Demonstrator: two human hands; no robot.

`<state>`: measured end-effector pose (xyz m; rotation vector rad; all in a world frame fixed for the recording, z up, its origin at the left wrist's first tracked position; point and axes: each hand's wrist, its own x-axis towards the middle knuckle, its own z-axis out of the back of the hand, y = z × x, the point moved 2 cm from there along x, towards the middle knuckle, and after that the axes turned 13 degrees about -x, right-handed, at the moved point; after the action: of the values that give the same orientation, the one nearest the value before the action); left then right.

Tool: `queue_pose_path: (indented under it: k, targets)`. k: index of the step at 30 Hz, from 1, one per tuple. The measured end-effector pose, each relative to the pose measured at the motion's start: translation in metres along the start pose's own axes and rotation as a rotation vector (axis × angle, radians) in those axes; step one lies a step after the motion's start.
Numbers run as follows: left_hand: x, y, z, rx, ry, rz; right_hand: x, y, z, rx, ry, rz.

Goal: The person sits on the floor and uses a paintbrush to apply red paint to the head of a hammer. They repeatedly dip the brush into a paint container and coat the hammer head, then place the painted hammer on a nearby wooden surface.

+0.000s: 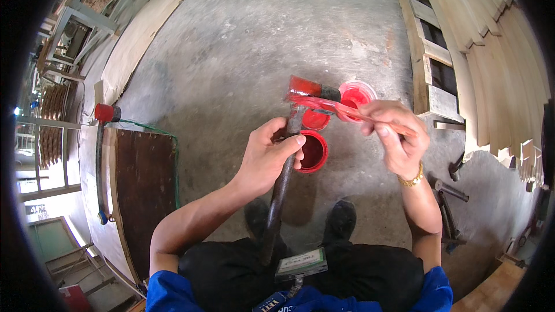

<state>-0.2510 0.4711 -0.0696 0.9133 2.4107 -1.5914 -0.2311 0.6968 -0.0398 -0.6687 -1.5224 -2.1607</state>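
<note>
My left hand (263, 159) is closed round a dark metal rod (281, 196) with a short cylinder (306, 86) set crosswise at its far end, like a hammer. Red paint covers the cylinder's left part; its right end is dark. In my right hand (402, 138), slightly blurred, is a paintbrush (347, 111) smeared with red. Its bristle end lies against or just over the near side of the painted cylinder. Below on the floor stand an open tub of red paint (370, 88) and a red-rimmed pot (325, 159), with a round red lid (317, 120) between them.
At left, a similar red-headed rod (105, 114) lies on a wooden box (144, 176). A plywood sheet (144, 37) lies beyond it. Wooden boards (497, 75) and a pallet (425, 52) stand at right. Several dark metal pieces (451, 190) lie on the floor near my right arm.
</note>
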Motion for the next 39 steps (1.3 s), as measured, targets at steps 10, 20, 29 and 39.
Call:
queue_pose_path:
  k: [10,20,29,39]
  targets:
    - [0.001,0.004,-0.001,0.004,-0.041,0.002,0.01,0.001,-0.004,-0.016,0.148,-0.004]
    - [0.003,0.006,0.002,0.024,-0.063,0.001,0.007,-0.001,-0.011,-0.035,0.062,-0.005]
    - [0.007,0.01,0.003,0.022,-0.051,-0.03,0.012,0.001,-0.007,-0.142,0.109,0.108]
    - [0.008,0.013,0.007,-0.109,-0.012,-0.02,0.015,-0.006,-0.004,-0.124,0.166,0.005]
